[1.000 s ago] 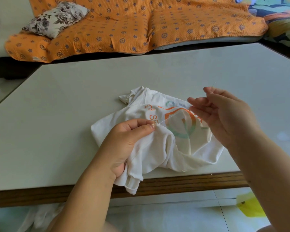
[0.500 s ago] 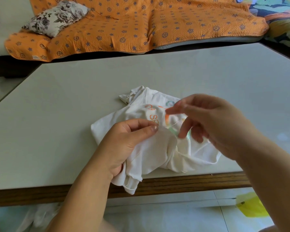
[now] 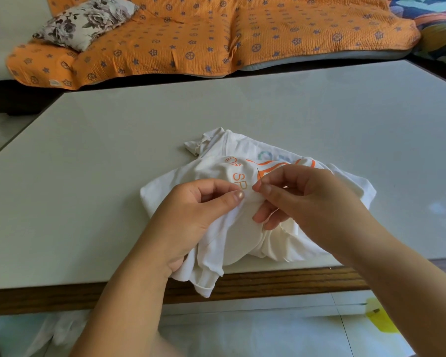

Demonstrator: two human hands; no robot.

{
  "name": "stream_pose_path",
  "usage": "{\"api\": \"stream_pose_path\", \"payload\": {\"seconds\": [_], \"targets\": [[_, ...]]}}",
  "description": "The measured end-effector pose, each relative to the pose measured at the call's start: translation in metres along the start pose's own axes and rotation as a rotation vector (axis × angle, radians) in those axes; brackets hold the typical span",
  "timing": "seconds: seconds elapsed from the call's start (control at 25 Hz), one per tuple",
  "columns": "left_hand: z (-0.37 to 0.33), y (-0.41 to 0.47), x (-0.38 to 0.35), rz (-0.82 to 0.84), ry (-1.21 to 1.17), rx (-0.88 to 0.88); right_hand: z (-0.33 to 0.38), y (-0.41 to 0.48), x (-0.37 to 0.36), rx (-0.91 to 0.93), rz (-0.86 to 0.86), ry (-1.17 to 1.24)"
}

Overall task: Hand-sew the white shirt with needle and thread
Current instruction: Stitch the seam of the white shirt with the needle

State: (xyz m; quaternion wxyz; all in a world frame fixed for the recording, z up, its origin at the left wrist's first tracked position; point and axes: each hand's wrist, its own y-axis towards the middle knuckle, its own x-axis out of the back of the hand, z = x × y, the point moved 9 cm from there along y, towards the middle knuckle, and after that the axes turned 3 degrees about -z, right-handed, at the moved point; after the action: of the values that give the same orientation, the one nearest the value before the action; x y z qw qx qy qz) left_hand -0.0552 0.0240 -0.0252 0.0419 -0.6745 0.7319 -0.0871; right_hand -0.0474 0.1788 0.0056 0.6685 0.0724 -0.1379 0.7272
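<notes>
Two hands meet over the white shirt, which lies bunched at the near edge of the table. The left hand pinches a fabric fold. The right hand pinches the needle between thumb and forefinger. The needle's long axis is near upright and its free end points away from the person.

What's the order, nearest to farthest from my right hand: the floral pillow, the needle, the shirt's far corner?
1. Needle: pinched in the right hand.
2. Shirt's far corner: on the table, beyond and leftward.
3. Floral pillow: far left, on the couch.
</notes>
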Motion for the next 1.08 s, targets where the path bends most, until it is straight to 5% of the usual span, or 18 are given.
{"api": "stream_pose_path", "payload": {"seconds": [0.28, 0.48, 1.08], "targets": [[0.000, 0.000, 0.000, -0.010, -0.090, 0.021, 0.017, -0.007, 0.017, 0.128, -0.151, 0.036], [0.001, 0.000, 0.001, -0.002, -0.072, 0.009, 0.011, -0.014, 0.001, 0.046, 0.046, -0.081], [-0.003, 0.000, 0.000, 0.016, -0.077, -0.036, 0.005, -0.012, -0.002, 0.013, 0.053, -0.074]]}}
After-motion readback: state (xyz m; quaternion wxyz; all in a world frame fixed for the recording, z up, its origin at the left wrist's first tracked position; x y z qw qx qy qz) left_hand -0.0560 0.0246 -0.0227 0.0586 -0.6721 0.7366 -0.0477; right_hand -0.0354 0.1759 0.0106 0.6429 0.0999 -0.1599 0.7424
